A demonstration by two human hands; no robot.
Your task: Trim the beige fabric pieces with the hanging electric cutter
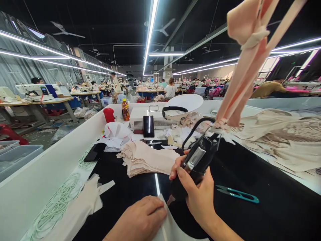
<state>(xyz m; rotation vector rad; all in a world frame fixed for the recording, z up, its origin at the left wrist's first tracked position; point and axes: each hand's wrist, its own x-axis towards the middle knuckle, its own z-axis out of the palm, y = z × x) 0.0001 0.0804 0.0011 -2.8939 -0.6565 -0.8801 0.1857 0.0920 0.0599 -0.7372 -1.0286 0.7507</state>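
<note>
A black hand-held power tool [197, 160] with a silver lever and a cord is in my right hand [200, 194], its fingers wrapped round the body. The tool is tilted, and its lower end is near a pale fabric piece [173, 226] on the black table top [240, 164]. My left hand [142, 217] rests at the fabric's left edge, fingers curled together on it; the fingertips are partly hidden. Beyond the hands lies a stack of beige fabric pieces [147, 159]. To the right of my right hand is a pair of teal thread snips [238, 194].
Peach fabric strips [248, 67] hang above the tool. At the back stand a white vented box [160, 124], a phone [148, 126] and a drink bottle [125, 109]. Green cord coils [60, 201] lie left; beige garments [288, 134] are heaped right. White walls [50, 170] edge the table.
</note>
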